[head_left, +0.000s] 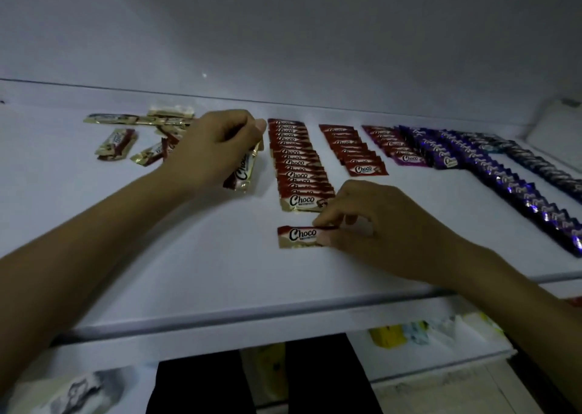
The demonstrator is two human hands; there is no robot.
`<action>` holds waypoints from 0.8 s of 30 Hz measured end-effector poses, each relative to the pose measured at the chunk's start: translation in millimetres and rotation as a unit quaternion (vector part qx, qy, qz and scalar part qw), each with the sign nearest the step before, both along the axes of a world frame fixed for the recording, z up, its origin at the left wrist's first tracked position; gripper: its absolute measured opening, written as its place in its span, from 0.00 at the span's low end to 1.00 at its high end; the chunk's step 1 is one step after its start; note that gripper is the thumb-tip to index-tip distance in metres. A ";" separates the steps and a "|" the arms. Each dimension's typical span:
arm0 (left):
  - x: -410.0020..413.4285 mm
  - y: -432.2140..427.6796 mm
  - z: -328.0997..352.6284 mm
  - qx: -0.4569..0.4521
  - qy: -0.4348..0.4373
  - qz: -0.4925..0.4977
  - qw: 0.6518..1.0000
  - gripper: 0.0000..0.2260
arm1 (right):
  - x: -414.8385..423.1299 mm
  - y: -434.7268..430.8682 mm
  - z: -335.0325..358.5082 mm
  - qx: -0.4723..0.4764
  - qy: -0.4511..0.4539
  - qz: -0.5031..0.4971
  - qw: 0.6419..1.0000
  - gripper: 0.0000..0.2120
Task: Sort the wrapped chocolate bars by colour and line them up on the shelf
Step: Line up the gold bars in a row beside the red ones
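Right hand point(371, 224) fingers pinch a flat, glossy gold-and-red bar point(297, 236) on the smooth white shelf point(189, 272); left hand point(217, 149) fingers clamp a crinkly foil bar point(244, 171).

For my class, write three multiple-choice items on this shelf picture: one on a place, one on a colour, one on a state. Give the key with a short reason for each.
1. Where do the unsorted gold-and-brown bars lie on the shelf?
A. far left
B. far right
C. at the front edge

2. What colour are the rows at the far right?
A. green
B. purple and dark blue
C. yellow

3. What is the right hand doing?
A. hanging free of everything
B. pinching a single bar flat on the shelf
C. lifting a whole row

Key:
1 A, the loose pile sits beyond the left hand.
2 B, those wrappers shine purple and dark blue.
3 B, its fingertips close on the bar just in front of the gold-and-brown row.
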State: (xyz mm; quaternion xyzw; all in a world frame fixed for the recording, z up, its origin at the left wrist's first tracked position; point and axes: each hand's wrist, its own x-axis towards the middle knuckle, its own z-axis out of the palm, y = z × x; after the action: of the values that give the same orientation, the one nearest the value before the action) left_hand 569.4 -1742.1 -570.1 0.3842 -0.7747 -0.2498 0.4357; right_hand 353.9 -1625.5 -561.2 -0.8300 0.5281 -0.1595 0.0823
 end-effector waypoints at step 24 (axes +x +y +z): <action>-4.9 1.3 -0.8 0.042 0.083 -0.052 0.994 0.15 | 7.0 -31.9 4.4 -0.083 -0.060 -0.067 0.993 0.11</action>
State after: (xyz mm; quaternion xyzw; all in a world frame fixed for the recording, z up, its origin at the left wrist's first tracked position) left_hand 564.5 -1740.8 -571.0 0.3393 -0.7437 -0.3352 0.4685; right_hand 360.9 -1657.4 -556.8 -0.7858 0.5613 -0.2574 0.0342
